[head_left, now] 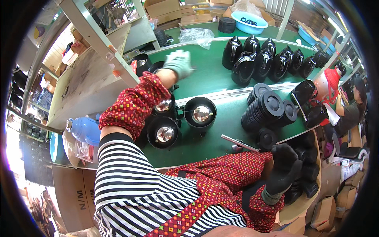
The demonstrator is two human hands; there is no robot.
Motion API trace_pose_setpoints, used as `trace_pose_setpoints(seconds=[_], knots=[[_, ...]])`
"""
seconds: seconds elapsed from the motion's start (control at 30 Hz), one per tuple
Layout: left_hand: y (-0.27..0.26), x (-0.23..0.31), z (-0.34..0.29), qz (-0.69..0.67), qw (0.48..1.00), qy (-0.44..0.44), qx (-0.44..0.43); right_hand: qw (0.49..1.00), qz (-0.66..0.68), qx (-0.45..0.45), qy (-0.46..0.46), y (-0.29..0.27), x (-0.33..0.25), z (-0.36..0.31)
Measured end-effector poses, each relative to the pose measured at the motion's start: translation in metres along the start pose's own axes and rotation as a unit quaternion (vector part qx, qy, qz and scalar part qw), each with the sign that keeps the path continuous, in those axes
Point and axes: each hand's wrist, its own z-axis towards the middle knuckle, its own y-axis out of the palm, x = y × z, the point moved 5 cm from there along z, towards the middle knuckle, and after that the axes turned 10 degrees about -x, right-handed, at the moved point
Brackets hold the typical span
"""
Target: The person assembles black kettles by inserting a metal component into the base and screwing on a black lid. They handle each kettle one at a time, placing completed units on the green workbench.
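Observation:
My left hand [178, 64], in a pale green glove, is stretched out over the far left of the green bench, beside black pots. Its fingers are smeared by motion, and no held thing shows. Below that arm stand black pots with shiny metal insides: one pot [200, 114] on the right, another pot [162, 134] nearer me, and a third partly behind my sleeve. My right hand [282, 168], in a black glove, hovers at the bench's near right edge with thumb and fingers apart, seemingly bare of any object. Beside it is a carton [302, 207] with black parts.
Black jugs [262, 63] stand in rows at the back. Ribbed black lids are stacked [264, 112] at the right, near a metal bar [240, 143]. A light blue basin [249, 23] sits far back. A metal post [100, 39] rises at left; another person [352, 108] sits at right.

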Motion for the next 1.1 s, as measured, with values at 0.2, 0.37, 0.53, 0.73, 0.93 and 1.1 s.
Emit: trace_pose_setpoints(seconds=[0.2,0.37,0.53,0.73,0.93,1.1], knots=[[0.11,-0.098,0.028,0.216,0.945,-0.164,-0.184,0.995,-0.038,0.043,0.077,0.015,0.019,-0.01],[0.133,-0.109,0.044,0.156,0.972,-0.151,-0.093,0.982,-0.143,0.052,0.116,0.029,0.009,-0.013],[0.1,-0.079,0.036,0.109,0.989,0.023,0.1,0.961,-0.242,0.003,0.135,0.041,-0.009,-0.01],[-0.051,0.047,-0.08,0.098,0.919,0.312,0.221,0.825,-0.551,-0.122,-0.032,0.088,-0.058,0.03],[-0.113,0.147,-0.197,0.126,0.779,0.569,0.23,0.632,-0.732,-0.222,-0.119,0.104,-0.093,0.052],[-0.107,0.199,-0.266,0.121,0.636,0.729,0.221,0.641,-0.688,-0.335,-0.052,0.082,-0.109,0.017]])
